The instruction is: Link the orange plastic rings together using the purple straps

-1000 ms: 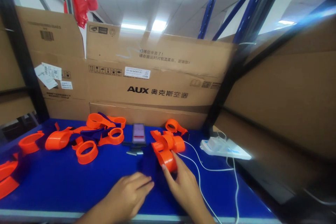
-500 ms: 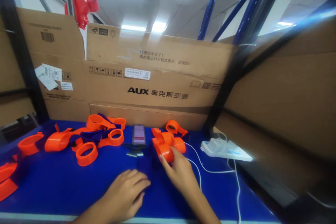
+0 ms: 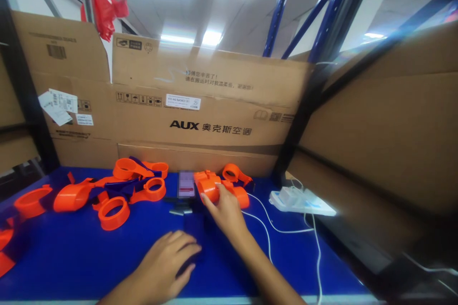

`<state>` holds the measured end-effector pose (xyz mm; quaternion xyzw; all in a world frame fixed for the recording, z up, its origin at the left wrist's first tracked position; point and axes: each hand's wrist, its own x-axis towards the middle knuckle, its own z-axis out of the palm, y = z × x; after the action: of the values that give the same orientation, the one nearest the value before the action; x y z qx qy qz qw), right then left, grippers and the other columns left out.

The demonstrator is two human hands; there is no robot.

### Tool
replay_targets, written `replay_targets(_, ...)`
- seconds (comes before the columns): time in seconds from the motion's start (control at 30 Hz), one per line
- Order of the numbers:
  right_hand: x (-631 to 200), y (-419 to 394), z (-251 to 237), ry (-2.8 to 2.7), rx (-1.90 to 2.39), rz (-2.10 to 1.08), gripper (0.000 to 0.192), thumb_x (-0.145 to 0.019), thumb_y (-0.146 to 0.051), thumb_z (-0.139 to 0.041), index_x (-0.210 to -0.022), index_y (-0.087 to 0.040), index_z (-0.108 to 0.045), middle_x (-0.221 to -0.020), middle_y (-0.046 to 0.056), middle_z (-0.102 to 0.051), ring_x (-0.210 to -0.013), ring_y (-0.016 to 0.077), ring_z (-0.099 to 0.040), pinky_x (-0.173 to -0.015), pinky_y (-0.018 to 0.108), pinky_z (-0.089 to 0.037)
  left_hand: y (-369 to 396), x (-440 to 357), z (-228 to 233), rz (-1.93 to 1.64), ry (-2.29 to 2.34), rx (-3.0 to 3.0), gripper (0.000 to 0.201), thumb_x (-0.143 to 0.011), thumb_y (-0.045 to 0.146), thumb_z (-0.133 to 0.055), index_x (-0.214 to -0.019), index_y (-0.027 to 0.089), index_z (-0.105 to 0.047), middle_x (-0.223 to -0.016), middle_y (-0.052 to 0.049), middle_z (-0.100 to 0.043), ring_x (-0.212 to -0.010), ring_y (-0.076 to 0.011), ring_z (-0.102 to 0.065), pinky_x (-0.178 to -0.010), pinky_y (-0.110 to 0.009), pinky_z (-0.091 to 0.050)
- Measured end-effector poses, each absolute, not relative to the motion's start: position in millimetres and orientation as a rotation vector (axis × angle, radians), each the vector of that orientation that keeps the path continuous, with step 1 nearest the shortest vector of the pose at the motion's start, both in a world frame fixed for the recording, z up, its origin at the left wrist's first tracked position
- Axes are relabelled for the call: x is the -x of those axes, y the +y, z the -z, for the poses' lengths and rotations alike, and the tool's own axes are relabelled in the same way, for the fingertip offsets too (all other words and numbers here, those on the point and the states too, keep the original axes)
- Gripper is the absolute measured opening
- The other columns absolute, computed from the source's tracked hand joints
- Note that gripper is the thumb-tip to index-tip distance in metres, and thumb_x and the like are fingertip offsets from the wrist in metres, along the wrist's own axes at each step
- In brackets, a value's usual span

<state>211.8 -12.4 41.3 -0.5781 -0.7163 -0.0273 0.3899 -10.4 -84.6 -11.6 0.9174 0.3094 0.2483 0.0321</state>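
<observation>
My right hand (image 3: pixel 226 213) grips an orange plastic tape dispenser (image 3: pixel 208 191) between thumb and fingers, holding it near the phone. My left hand (image 3: pixel 168 258) hovers low over the blue tabletop (image 3: pixel 89 259), fingers loosely bent and thumb apart, with nothing in it. Just behind and right of the held dispenser lie other orange tape dispensers (image 3: pixel 241 196). One more dispenser (image 3: pixel 232 172) with a round ring sits against the cardboard. A phone (image 3: pixel 186 185) with a lit screen stands left of my right hand, with small metal pieces (image 3: pixel 181 211) in front of it.
On the left lies a loose group of orange and dark blue dispensers (image 3: pixel 113 213). A white power strip (image 3: pixel 302 201) with white cables (image 3: pixel 318 257) lies at the right. Cardboard walls (image 3: pixel 214 152) and a dark post (image 3: pixel 295 138) border the table.
My right hand has moved left and farther away with the tape dispenser, closer to the phone. My left hand is almost unchanged, and the view has shifted slightly.
</observation>
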Motion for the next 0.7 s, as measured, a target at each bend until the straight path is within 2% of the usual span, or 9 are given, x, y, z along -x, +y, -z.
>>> replay_targets(0.13,-208,-7,-45,-1.778,1.444,-0.048,0.042,-0.091,-0.056,-0.055,-0.105,-0.017,-0.06,-0.074,0.004,-0.069,-0.064,0.0213,-0.065,-0.061,0.028,-0.046,-85,9,11,-0.791,0.934,-2.814,0.049,-0.085,0.021,-0.061,-0.132,0.031,-0.056,-0.124,-0.004,-0.065,-0.108,-0.0254,-0.061,-0.095,-0.044,-0.049)
replay_targets(0.2,-206,1,-48,-1.75,1.498,-0.046,0.041,-0.09,-0.058,-0.055,-0.097,-0.018,-0.061,-0.07,0.003,-0.068,-0.061,0.0201,-0.063,-0.057,0.027,-0.042,-85,9,11,-0.81,0.925,-2.815,0.049,-0.084,0.021,-0.062,-0.132,0.031,-0.056,-0.124,-0.004,-0.065,-0.107,-0.0254,-0.061,-0.095,-0.044,-0.049)
replay_targets(0.37,-209,19,-46,-1.729,1.672,0.023,0.043,-0.088,-0.06,-0.056,-0.09,-0.017,-0.062,-0.074,0.007,-0.069,-0.067,0.0228,-0.065,-0.056,0.027,-0.039,-84,10,12,-0.821,0.91,-2.819,0.047,-0.085,0.02,-0.06,-0.131,0.03,-0.056,-0.123,-0.005,-0.065,-0.107,-0.025,-0.061,-0.095,-0.043,-0.049)
replay_targets(0.5,-218,19,-40,-1.736,1.761,0.028,0.048,-0.088,-0.06,-0.056,-0.099,-0.014,-0.063,-0.08,0.011,-0.072,-0.076,0.0269,-0.068,-0.06,0.028,-0.041,-84,9,11,-0.802,0.909,-2.809,0.049,-0.085,0.019,-0.06,-0.132,0.03,-0.055,-0.124,-0.005,-0.064,-0.108,-0.0252,-0.06,-0.095,-0.044,-0.049)
replay_targets(0.7,-220,21,-39,-1.823,1.754,0.052,0.053,-0.09,-0.058,-0.055,-0.115,-0.011,-0.06,-0.099,0.017,-0.073,-0.096,0.0305,-0.069,-0.076,0.03,-0.046,-85,8,10,-0.857,0.897,-2.807,0.048,-0.084,0.02,-0.061,-0.131,0.03,-0.056,-0.12,-0.005,-0.065,-0.105,-0.024,-0.061,-0.093,-0.042,-0.051)
